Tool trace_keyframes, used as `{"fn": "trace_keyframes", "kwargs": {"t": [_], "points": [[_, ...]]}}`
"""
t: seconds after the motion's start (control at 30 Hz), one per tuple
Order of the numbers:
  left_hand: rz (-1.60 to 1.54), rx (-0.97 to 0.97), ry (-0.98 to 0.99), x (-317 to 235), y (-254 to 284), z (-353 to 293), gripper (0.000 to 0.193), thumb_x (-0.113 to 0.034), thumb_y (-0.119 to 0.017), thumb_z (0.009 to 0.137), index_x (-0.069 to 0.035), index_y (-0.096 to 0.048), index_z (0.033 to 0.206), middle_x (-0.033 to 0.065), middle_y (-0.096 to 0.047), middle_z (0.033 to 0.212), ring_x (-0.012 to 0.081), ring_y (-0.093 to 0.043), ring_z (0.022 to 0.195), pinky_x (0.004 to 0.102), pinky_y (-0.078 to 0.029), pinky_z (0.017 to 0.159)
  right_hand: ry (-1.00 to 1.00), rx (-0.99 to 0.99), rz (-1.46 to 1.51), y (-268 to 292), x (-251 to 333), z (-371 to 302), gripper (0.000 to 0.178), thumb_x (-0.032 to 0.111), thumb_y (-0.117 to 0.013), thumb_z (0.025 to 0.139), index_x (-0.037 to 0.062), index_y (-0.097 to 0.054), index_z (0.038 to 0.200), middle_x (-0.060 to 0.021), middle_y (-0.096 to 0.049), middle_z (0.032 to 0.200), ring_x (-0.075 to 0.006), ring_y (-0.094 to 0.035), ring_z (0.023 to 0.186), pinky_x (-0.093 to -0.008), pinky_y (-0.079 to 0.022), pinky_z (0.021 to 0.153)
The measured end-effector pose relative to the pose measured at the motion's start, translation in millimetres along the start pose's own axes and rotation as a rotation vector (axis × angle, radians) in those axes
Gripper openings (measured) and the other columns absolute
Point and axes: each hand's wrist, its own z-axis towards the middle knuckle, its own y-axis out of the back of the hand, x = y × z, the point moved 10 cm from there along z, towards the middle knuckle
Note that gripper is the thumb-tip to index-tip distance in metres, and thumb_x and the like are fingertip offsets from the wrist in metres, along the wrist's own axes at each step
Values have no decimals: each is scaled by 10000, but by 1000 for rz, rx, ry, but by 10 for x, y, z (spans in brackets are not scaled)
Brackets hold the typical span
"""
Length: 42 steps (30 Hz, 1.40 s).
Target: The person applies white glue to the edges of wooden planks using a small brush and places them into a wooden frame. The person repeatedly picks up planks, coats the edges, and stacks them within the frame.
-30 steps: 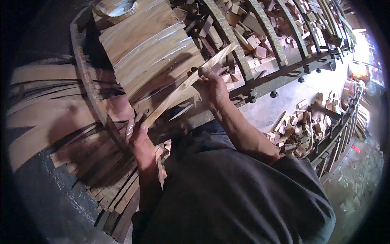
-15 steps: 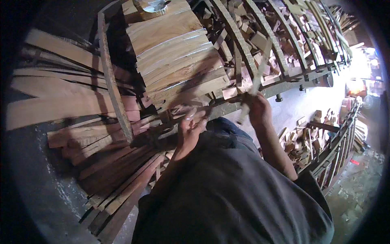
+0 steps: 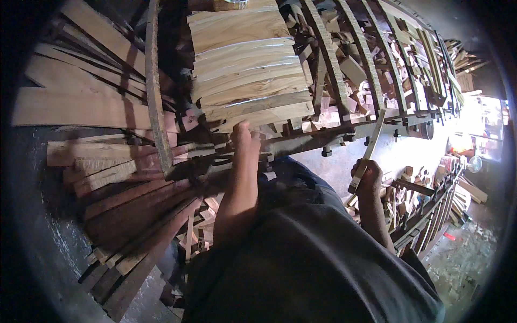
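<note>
Well, the right hand (image 3: 368,173) is clenched around a narrow wooden strip (image 3: 374,135) near its lower end; the strip slants up and away, its far end passing in front of the long metal rail (image 3: 301,141). The left hand (image 3: 245,137) is at the near edge of a row of pale boards (image 3: 245,56), with the forearm crossing over the rail; its fingers are mostly hidden, so I cannot tell whether it grips anything there.

The boards lie side by side, light lines running along several seams, and a container (image 3: 230,5) sits on their far end, cut off by the top of the view. Just left of them, a rough metal bar (image 3: 155,89) runs from far to near. Right of them, more metal bars (image 3: 329,54) reach across a heap of wood offcuts (image 3: 353,71), and bolts (image 3: 326,152) hang under the rail.

Farther left, long planks (image 3: 81,106) lie fanned out, with a stack of darker planks (image 3: 132,207) nearer. On the right, beyond the hand, more offcuts lie beside a second rack (image 3: 425,215).
</note>
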Motion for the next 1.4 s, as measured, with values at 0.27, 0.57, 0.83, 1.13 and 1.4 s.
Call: {"fn": "trace_keyframes", "kwargs": {"t": [0.27,0.57,0.83,1.13,1.4], "points": [[-551,-148,206,-294,-738,108,398,-78,-602,882,-43,-501,1265,106,-574,1210,266,-564,1099,501,-478,948,70,-11,-136,21,441,412,196,125,-572,818,-22,-564,947,-84,-555,748,-199,-551,631,-312,-469,569],[-218,-285,48,-243,-285,-335,404,-19,-621,875,-39,-508,1262,100,-578,1218,271,-547,1143,508,-473,981,0,-69,-5,335,493,1089,291,188,-605,783,-37,-577,965,-135,-604,858,-253,-588,744,-340,-491,669],[-279,379,-241,-1148,-790,-658,513,-4,-625,859,-112,-485,1341,62,-559,1297,279,-480,1255,575,-266,1126,123,119,-189,7,723,1497,269,177,-602,786,-7,-576,981,-111,-612,824,-226,-595,707,-337,-489,609],[-325,415,-372,-1653,-1217,-1035,405,27,-650,828,-110,-607,1207,72,-622,1209,274,-555,1167,571,-323,1089,-43,89,234,-210,739,1664,288,177,-577,795,-19,-597,1005,-114,-620,843,-221,-590,708,-331,-492,620],[-295,36,-345,-1565,-438,-877,486,-47,-565,919,-31,-409,1379,160,-471,1398,327,-410,1328,589,-270,1127,654,-163,-1197,-65,1363,2446,150,182,-609,835,43,-651,872,-124,-673,896,-248,-647,763,-357,-514,680]]}}
